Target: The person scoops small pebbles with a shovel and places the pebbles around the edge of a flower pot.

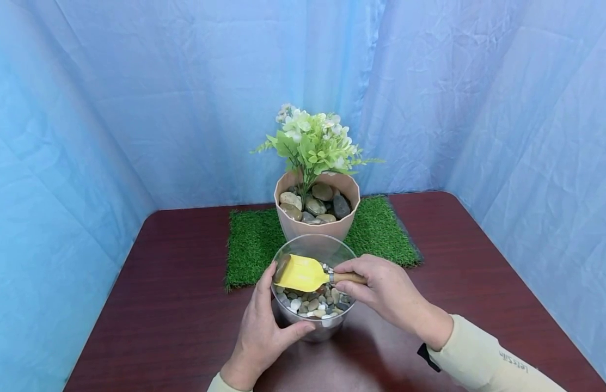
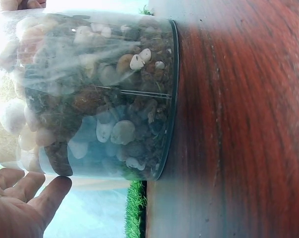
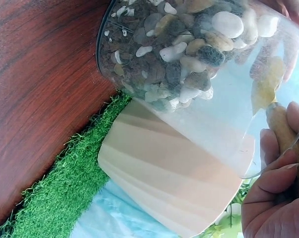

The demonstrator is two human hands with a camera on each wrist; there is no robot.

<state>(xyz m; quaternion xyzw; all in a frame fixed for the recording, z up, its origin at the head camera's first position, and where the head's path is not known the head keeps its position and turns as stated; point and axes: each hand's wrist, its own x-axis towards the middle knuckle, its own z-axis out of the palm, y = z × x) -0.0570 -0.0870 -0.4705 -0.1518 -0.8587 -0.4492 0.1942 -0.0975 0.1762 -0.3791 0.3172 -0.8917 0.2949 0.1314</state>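
A small yellow trowel with a wooden handle is held by my right hand over the mouth of a clear round container. Its blade points left, with the tip near the container's left rim. Mixed pebbles lie inside the container, white, tan and grey. My left hand holds the container at its left and front, thumb along the front rim. In the right wrist view, the fingers of my right hand curl round the wooden handle, partly behind the clear wall.
Right behind the container stands a beige pot holding large stones and a white-flowered plant. An artificial grass mat lies under it on the dark red table. Pale blue curtains hang around the table.
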